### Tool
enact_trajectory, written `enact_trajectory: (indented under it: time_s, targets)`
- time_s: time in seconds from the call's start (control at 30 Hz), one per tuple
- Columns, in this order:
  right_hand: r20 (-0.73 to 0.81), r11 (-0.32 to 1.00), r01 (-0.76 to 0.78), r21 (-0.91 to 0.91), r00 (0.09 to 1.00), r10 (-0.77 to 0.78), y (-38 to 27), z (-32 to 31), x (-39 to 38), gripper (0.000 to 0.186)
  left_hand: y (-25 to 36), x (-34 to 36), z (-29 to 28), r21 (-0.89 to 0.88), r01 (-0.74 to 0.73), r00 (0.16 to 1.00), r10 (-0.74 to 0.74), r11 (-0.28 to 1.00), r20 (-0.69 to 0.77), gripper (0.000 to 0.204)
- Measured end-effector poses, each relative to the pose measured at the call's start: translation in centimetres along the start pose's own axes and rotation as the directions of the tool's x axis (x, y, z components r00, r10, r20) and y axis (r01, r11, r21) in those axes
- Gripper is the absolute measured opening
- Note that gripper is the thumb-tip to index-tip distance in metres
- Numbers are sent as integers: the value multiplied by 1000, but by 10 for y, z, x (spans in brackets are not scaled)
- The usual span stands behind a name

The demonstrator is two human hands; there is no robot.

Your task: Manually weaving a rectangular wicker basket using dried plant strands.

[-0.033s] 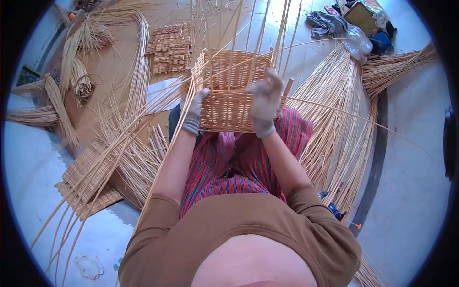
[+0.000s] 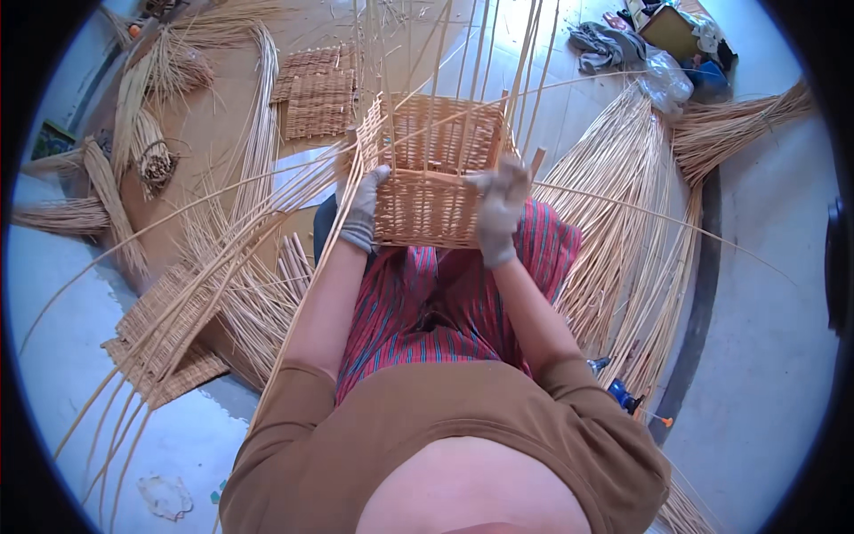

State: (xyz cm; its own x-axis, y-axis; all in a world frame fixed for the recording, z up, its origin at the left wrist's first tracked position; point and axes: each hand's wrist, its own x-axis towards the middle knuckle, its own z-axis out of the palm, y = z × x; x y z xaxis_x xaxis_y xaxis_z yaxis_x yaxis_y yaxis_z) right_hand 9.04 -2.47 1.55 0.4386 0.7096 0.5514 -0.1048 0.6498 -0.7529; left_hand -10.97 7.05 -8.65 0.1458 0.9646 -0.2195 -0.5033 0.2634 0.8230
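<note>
A woven wicker basket (image 2: 427, 214) in pale tan is held above my lap, with long upright canes (image 2: 458, 62) rising from it and a sheaf of loose strands (image 2: 294, 191) running out to the lower left. My left hand (image 2: 363, 209), in a pale knitted glove, is closed on the basket's left side, thumb at the middle band. My gloved right hand (image 2: 500, 209) is at the right side of the basket, fingers raised and smeared by motion; whether they hold a strand is unclear.
Bundles of strands (image 2: 605, 222) lie right and left (image 2: 151, 116) on the floor. Woven panels (image 2: 316, 102) lie beyond the basket, others (image 2: 169, 320) at lower left. Grey cloth (image 2: 605, 44), a plastic bag (image 2: 663, 80) and a blue tool (image 2: 623, 396) are on the right.
My right hand has shifted slightly down and to the right. The basket and some of the strands at the left have moved a little, while my left hand stays on the basket.
</note>
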Motion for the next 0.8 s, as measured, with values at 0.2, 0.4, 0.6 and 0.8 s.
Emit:
enact_trajectory:
  time_s: [0.2, 0.4, 0.6, 0.8]
  targets:
    - [-296, 868, -493, 51, 823, 485, 9, -92, -33, 6, 6, -81, 31, 478, -468, 797, 588, 743, -133, 16]
    - [-291, 857, -464, -226, 871, 395, -9, -69, -20, 6, 26, -48, 87, 631, -101, 983, -22, 769, 183, 19]
    - [168, 835, 114, -539, 985, -26, -7, 4, 102, 28, 1, -20, 86, 594, -61, 983, -56, 802, 177, 27]
    - [-216, 943, -323, -86, 929, 299, -12, -72, 36, 29, 15, -21, 85, 682, -203, 962, 14, 703, 272, 36]
